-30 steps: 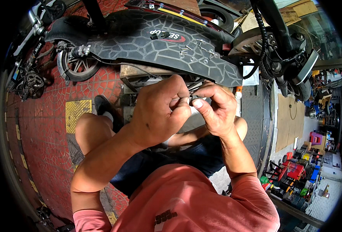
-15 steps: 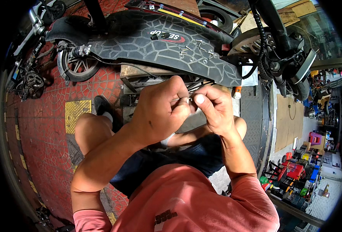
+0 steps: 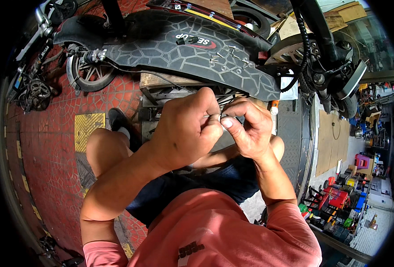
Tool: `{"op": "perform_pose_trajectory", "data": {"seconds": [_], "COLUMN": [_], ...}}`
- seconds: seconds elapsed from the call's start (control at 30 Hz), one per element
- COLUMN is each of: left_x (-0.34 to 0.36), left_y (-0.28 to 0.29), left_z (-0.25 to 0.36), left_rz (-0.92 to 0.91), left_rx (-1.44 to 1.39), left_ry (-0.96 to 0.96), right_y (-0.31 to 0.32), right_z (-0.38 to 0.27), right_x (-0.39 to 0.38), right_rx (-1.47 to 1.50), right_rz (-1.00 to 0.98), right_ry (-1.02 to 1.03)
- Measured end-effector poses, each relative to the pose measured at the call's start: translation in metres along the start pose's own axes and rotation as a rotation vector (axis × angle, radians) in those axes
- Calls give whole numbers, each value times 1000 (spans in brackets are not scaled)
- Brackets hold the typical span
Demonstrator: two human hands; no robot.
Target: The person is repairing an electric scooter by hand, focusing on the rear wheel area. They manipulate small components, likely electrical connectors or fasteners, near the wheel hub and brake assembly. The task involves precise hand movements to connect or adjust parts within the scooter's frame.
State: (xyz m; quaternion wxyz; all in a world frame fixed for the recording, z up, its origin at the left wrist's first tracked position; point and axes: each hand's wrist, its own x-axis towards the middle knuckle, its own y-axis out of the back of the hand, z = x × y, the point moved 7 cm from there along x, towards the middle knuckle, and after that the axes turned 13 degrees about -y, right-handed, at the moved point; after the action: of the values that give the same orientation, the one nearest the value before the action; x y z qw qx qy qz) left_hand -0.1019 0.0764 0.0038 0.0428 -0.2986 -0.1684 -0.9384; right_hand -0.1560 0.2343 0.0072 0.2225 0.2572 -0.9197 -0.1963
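In front of my chest, my left hand (image 3: 185, 129) and my right hand (image 3: 252, 129) meet fingertip to fingertip. The left is closed in a loose fist, thumb pressed against the index finger. With thumb and index finger the right pinches at the same spot. Whatever lies between them is tiny and mostly covered by the fingers; I cannot make out its kind. Just beyond the hands lies the black scooter deck (image 3: 152, 44), patterned with pale cracked lines. Several loose screws and washers (image 3: 232, 58) are scattered on it, near two small black pieces (image 3: 185, 41).
A wooden stand (image 3: 154, 81) is under the deck. The scooter's wheel (image 3: 90, 73) is at the left, and a black fork (image 3: 319, 44) rises at the right. An orange-and-white tube (image 3: 274, 107) is close to my right hand. Tools and boxes (image 3: 337, 196) fill the far right.
Both hands stay together in almost the same place. The right fingertips have shifted slightly, and the small metallic glint between the hands is now more covered. The view has moved a little.
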Motion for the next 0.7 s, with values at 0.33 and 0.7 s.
{"op": "perform_pose_trajectory", "data": {"seconds": [0.33, 0.7], "left_x": [-3, -10], "left_y": [-8, -8], "left_z": [-5, -27], "left_rz": [-18, 7], "left_rx": [-118, -342], "left_ry": [125, 342], "right_y": [-11, 13], "right_z": [32, 3], "right_x": [-12, 2], "right_rx": [350, -88], "right_rz": [-171, 52], "right_ry": [-504, 81]}}
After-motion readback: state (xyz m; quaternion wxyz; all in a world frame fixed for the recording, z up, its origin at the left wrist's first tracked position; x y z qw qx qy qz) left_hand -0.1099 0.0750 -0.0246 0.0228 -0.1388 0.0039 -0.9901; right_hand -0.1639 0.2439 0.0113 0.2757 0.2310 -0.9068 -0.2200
